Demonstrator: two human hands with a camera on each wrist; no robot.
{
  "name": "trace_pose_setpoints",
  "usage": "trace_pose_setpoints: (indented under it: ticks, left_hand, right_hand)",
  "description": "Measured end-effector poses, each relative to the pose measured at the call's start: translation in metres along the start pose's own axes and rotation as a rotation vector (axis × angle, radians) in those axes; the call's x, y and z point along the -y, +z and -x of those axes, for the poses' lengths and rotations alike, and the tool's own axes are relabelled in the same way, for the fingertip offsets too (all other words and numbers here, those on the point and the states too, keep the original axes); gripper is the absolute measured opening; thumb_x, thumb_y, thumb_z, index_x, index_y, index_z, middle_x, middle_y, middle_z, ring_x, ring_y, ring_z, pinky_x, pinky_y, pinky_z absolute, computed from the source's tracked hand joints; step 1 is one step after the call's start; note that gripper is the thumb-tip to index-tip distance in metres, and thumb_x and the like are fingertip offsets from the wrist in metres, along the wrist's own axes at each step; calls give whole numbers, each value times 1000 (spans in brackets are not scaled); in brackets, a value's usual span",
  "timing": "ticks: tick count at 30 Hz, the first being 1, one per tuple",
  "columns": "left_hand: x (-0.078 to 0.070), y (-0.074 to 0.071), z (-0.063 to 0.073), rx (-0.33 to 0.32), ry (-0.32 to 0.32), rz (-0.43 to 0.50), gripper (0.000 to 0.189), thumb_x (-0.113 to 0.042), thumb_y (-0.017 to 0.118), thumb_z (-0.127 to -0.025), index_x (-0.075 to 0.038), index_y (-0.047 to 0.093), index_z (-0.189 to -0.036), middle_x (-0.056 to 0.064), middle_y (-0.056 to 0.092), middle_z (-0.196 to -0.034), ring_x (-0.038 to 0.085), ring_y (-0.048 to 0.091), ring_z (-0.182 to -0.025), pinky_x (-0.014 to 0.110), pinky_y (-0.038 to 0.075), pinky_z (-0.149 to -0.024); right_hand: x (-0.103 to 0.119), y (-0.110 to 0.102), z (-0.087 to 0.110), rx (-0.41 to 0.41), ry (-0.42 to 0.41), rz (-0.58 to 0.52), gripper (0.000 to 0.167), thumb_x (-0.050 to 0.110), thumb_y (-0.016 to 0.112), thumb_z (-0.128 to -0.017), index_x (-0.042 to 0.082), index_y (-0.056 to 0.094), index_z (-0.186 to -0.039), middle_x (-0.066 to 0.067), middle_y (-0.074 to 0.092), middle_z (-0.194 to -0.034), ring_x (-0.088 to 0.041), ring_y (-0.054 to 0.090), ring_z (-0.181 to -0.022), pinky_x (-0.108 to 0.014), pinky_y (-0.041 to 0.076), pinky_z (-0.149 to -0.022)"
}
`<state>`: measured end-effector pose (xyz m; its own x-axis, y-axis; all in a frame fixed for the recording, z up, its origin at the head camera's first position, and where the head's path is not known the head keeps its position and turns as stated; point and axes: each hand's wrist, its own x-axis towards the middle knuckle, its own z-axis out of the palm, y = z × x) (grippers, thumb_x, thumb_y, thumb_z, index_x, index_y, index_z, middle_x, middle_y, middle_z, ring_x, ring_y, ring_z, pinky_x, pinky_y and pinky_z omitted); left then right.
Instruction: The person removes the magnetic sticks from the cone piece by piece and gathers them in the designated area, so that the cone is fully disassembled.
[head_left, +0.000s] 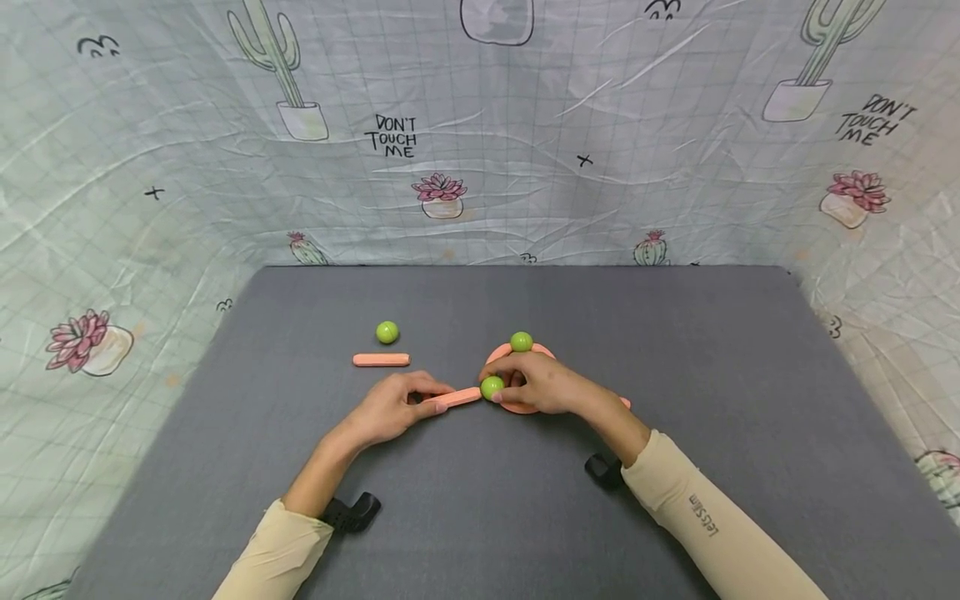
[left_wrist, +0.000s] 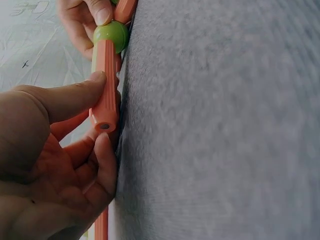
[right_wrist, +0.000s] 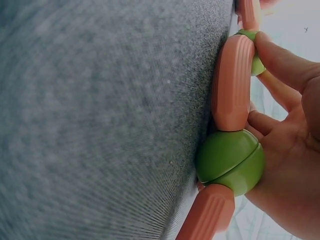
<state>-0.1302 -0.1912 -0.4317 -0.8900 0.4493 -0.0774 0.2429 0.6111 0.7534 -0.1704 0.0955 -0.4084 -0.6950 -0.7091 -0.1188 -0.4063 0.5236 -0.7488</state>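
Observation:
My left hand (head_left: 390, 408) pinches a ridged orange stick (head_left: 459, 397) between thumb and fingers, low over the grey surface. In the left wrist view a small dark disc sits in the stick's near end, and its far end meets a green ball (left_wrist: 112, 34). That ball (head_left: 492, 388) is pinched by my right hand (head_left: 546, 383). Beneath the right hand lies a ring of curved orange pieces (head_left: 519, 409), partly hidden, with another green ball (head_left: 521, 341) at its far side. Up close, a curved orange piece (right_wrist: 234, 82) joins a seamed green ball (right_wrist: 230, 162), followed by another orange piece (right_wrist: 210, 212).
Beyond the left hand, a loose green ball (head_left: 387, 332) and an orange stick (head_left: 381, 360) lie on the grey table (head_left: 480, 517). An orange end (head_left: 625, 402) peeks out beside the right forearm. Printed cloth (head_left: 525, 108) walls the back and sides.

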Motion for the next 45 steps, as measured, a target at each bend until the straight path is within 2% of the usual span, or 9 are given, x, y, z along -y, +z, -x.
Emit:
trace_pose_setpoints:
  ticks: [7,13,19,25,29,33,36,40,45]
  left_hand:
    - [-1,-1,0,-6,22,21,20,-23,73,-98,-23,80,-117,-3,78,-110,7,66,-93,25,51,-81]
    - [2,-2,3,13,10,41,21,-26,72,-100,-26,79,-120,-5,78,-111,7,65,-90,25,51,-78]
    - [8,-7,4,-8,36,93,23,-27,72,-100,-25,79,-122,-3,78,-112,9,68,-96,25,52,-82]
    - [8,-14,4,-11,78,114,26,-28,67,-102,-31,76,-127,-11,77,-121,9,69,-106,24,50,-90]
    - [9,-19,7,-37,30,117,26,-30,69,-101,-34,76,-126,-13,77,-120,10,68,-102,24,50,-88]
    - [13,-23,10,-88,-27,104,25,-30,75,-97,-27,79,-121,-4,75,-111,13,63,-91,25,52,-78]
    - [16,-27,13,-122,-58,111,24,-30,80,-93,-22,80,-116,6,71,-124,18,64,-103,25,53,-74]
    - [21,-33,17,-166,-97,123,23,-33,83,-90,-24,81,-111,7,65,-144,14,59,-118,22,52,-75]
    - [28,-37,21,-182,-92,122,21,-32,83,-90,-25,81,-109,0,67,-142,7,61,-107,22,52,-76]
  right_hand:
    - [0,-2,0,-10,-16,-11,22,15,72,-99,16,74,-121,-1,71,-94,-11,62,-78,-23,51,-76]
    - [-3,1,1,-12,-34,-18,23,16,73,-99,15,74,-122,-1,71,-99,-10,60,-77,-23,51,-75]
    - [-3,1,0,-17,-32,-18,26,15,72,-99,12,73,-125,-3,72,-105,-10,63,-82,-24,52,-79]
    - [-1,-2,0,-5,-7,-29,30,15,71,-100,11,71,-129,-5,72,-110,-11,65,-87,-25,53,-82]
    - [-1,-1,0,-6,-2,-31,31,16,72,-100,11,71,-131,-4,72,-109,-11,65,-87,-25,53,-82]
    - [-3,0,-1,-8,-3,-29,31,17,72,-99,12,71,-130,-4,72,-109,-10,64,-86,-24,52,-83]
    - [-4,1,-1,-12,-6,-20,30,17,72,-99,12,72,-129,-3,72,-108,-9,64,-86,-24,52,-83]
    - [-4,2,0,-20,-19,-8,30,17,73,-99,12,72,-129,-3,73,-106,-8,64,-85,-23,52,-83]
    - [-2,2,1,-23,-18,-10,30,17,74,-98,12,72,-128,-3,73,-104,-8,65,-84,-22,52,-82]
